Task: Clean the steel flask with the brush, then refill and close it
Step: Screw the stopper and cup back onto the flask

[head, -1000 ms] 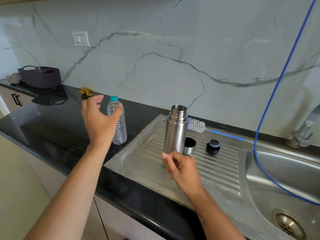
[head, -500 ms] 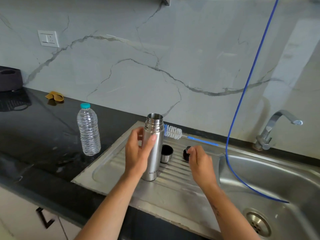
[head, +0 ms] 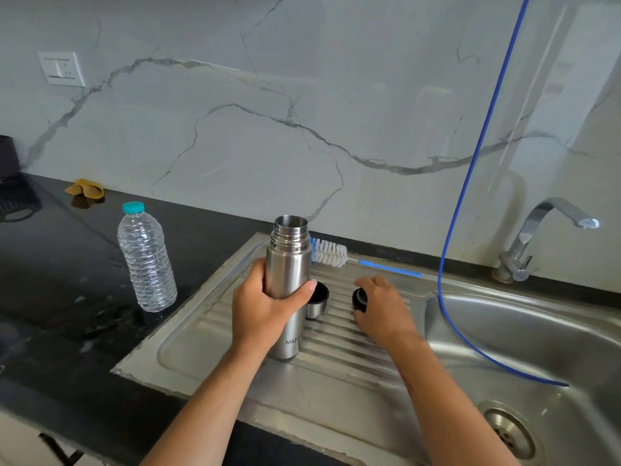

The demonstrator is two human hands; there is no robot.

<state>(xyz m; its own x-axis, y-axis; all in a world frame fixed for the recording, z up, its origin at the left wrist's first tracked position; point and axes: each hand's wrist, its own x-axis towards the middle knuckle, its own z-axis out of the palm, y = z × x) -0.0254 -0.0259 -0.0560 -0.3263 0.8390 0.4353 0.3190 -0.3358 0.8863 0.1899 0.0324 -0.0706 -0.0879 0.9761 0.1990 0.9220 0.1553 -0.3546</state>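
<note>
Now the left hand (head: 265, 311), which a second ago was up by the clear plastic water bottle with the teal cap (head: 145, 260), has come across and wrapped its fingers (head: 257, 280) and thumb round the middle of the tall brushed-steel flask (head: 289, 284). The flask stands upright and open-mouthed on the ribbed steel draining board (head: 208, 334), toward its back edge. The right hand (head: 383, 309) has gone from in front of the flask to the small black stopper (head: 359, 299) lying on the ribs to the flask's right; its curled fingers close round the stopper, which looks held rather than merely touched. Between flask and stopper sits the small steel cup-lid (head: 316, 299), untouched, and along the back edge of the board lies the white-bristled bottle brush with the blue handle (head: 336, 254), well clear of both hands. With the flask steadied and the stopper taken up while the brush lies idle, the closing step seems to be in hand. Whether the flask has been refilled cannot be seen; the water bottle on the black worktop (head: 67, 297) is capped.
</note>
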